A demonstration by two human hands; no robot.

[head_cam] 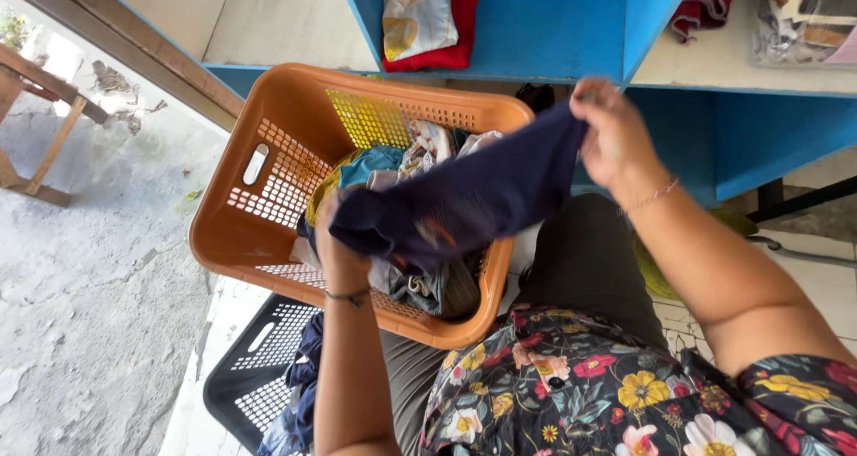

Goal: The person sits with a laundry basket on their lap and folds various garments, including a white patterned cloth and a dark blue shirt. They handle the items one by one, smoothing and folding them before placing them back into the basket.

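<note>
Dark navy cloth garment [464, 197], frame centre, stretched taut over orange perforated plastic laundry basket [268, 197] | left hand [337, 246] clamps its lower-left end, right hand [611, 139] pinches upper-right end; hands apart, spreading fabric | black plastic basket [254, 367] lower left | blue shelf unit [553, 19] above.

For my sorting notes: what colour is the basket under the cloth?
Orange basket, seen best in the head view, below the dark blue cloth.
</note>
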